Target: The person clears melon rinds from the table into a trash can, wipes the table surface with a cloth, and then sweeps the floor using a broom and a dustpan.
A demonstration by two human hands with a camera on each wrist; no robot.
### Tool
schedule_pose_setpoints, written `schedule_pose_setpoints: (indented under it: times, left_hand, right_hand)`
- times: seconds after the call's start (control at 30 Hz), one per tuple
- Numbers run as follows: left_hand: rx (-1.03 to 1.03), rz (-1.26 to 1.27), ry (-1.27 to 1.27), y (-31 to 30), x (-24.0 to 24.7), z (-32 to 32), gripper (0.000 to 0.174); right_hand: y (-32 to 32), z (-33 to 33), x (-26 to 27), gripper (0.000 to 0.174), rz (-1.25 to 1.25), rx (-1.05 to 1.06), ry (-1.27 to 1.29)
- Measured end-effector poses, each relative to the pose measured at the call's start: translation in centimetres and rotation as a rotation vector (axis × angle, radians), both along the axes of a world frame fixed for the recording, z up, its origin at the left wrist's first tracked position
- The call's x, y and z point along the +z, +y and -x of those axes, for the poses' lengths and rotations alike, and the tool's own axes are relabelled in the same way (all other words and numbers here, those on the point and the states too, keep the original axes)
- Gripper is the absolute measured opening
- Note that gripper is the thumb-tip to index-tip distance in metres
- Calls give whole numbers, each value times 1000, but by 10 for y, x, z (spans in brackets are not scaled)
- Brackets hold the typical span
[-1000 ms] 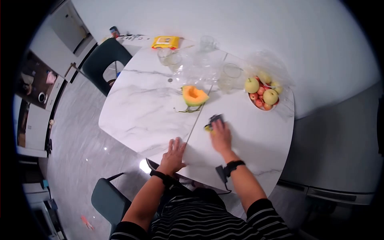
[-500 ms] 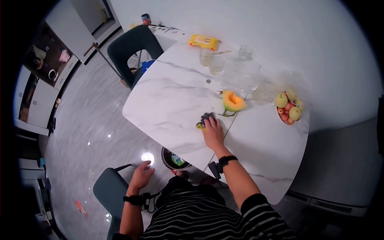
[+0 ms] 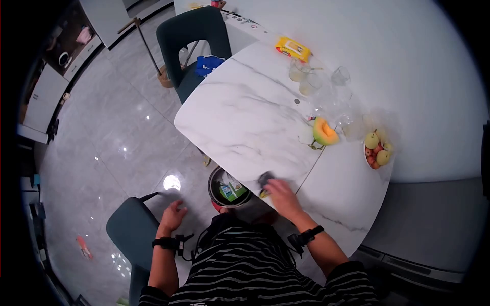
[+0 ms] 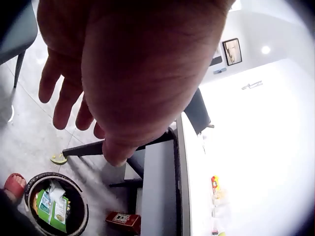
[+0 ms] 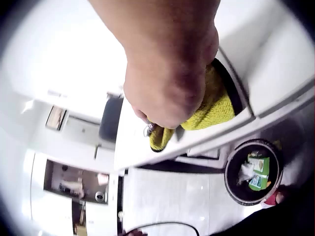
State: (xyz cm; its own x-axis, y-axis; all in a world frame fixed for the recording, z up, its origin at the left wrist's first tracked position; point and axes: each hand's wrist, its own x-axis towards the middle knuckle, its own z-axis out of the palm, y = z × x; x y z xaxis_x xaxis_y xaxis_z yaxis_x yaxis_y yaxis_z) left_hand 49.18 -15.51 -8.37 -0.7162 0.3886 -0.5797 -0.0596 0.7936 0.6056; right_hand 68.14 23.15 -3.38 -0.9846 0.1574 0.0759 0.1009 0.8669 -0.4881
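Observation:
The right hand (image 3: 284,198) holds a bunched grey and yellow cloth (image 3: 265,179) at the near edge of the white marbled table (image 3: 245,117). In the right wrist view the yellow cloth (image 5: 211,105) shows under the hand (image 5: 165,93), whose fingers are mostly hidden. Over the floor, left of the bin, the left hand (image 3: 173,216) hangs with loosely bent fingers and nothing in it. A round dark bin (image 3: 212,189) with a green package (image 3: 232,189) inside stands below the table edge, between the hands.
A melon piece (image 3: 323,133), a fruit bowl (image 3: 377,153), glasses (image 3: 309,84), plastic wrap and a yellow packet (image 3: 293,49) lie towards the wall. Dark chairs stand at the table's far left (image 3: 191,30) and the near left (image 3: 132,227).
The right hand has moved the cloth leftward, then to the table's near edge. The left hand has left the table and hangs at the person's side. The head view has shifted, bringing the bin into sight.

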Motion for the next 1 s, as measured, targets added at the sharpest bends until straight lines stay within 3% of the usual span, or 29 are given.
schedule_pose_setpoints:
  times: [0.03, 0.1, 0.2, 0.3, 0.43, 0.53, 0.7, 0.8, 0.9, 1.0]
  left_hand:
    - [17, -14, -4, -6, -7, 2, 49]
    - [59, -39, -6, -17, -17, 5, 48]
    - [71, -3, 22, -31, -17, 9, 48]
    - [142, -31, -9, -38, -11, 13, 47]
    - [139, -18, 11, -37, 1, 12, 46]
    - [122, 3, -24, -39, 6, 10, 47]
    - [104, -7, -12, -46, -1, 8, 48]
    - [115, 15, -82, -51, -11, 9, 48]
    - [95, 40, -99, -46, -12, 17, 49]
    - [132, -79, -65, -43, -22, 21, 49]
  right_hand:
    - [8, -9, 2, 34, 110, -239, -48]
    - [35, -28, -11, 38, 33, -586, -88]
    - [63, -35, -42, 48, -119, -812, -147]
    - [64, 17, -57, 50, -170, -747, -151]
    - [32, 131, -40, 49, -106, -415, -99]
    - [5, 179, -31, 49, -69, -239, -114]
    - [-38, 149, -15, 49, -51, 215, -76]
    - [-52, 87, 9, 39, -34, 315, -116]
    - [-39, 30, 20, 38, 56, 174, -180]
    - [-18, -28, 26, 39, 88, -441, -148]
